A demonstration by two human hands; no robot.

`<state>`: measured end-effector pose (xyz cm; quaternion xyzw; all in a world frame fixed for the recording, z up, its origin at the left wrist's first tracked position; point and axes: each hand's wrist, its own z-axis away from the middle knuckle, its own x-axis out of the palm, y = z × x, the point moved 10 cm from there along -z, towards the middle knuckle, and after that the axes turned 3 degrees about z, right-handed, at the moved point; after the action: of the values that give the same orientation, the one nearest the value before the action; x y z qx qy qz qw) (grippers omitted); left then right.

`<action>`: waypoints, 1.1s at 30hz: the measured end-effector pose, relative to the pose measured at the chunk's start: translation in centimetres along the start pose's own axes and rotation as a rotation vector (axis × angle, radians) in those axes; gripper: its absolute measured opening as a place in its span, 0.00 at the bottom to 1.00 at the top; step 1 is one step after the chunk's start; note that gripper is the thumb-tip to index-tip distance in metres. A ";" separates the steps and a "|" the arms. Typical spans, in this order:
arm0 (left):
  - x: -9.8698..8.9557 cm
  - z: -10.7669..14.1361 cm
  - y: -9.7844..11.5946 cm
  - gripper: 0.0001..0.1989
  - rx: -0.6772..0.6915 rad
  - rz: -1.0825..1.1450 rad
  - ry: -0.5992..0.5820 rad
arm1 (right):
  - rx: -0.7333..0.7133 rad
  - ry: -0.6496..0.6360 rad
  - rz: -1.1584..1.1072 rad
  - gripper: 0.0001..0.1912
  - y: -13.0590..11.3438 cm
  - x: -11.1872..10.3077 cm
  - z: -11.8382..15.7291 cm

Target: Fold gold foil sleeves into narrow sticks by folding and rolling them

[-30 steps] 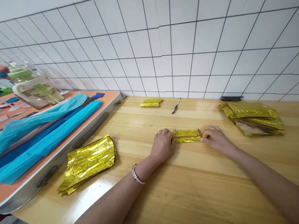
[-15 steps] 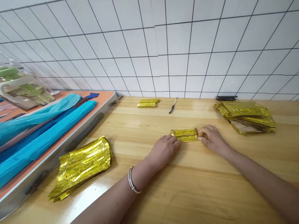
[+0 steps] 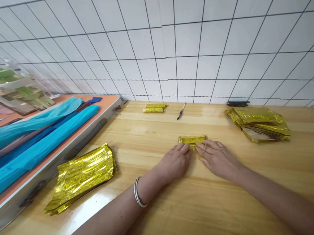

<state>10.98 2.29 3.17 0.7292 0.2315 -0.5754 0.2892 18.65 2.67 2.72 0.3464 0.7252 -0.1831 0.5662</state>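
Pressing down side by side, the left hand (image 3: 175,163) and right hand (image 3: 217,158) lie flat, fingers stretched out, their tips on the near edge of a folded gold foil strip (image 3: 191,140) on the wooden table (image 3: 180,209). Neither hand grips it. A pen (image 3: 180,111) lies beyond the strip, and a foil stack (image 3: 258,124) sits off to the right hand's side.

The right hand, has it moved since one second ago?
Yes. The right hand slid left from the gold strip's right end to its near edge, close to the left hand.
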 end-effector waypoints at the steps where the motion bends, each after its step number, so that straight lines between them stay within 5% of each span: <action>1: -0.1 0.1 -0.1 0.13 0.005 0.018 0.011 | 0.002 0.003 -0.011 0.20 0.1 -0.2 0.0; 11: -0.6 1.7 -2.5 0.17 0.093 0.273 0.100 | 0.037 0.019 0.048 0.17 1.9 -1.5 1.6; 24: -1.3 -0.4 -0.5 0.08 0.273 0.004 -0.053 | -0.054 0.070 -0.166 0.11 4.0 -1.4 1.2; 33: -0.7 0.4 -4.1 0.14 0.024 0.278 0.251 | 0.003 0.137 -0.092 0.12 3.3 -0.7 1.4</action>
<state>7.78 4.96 3.15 0.8237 0.1558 -0.4370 0.3260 22.06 3.84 3.44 0.3255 0.7770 -0.1860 0.5057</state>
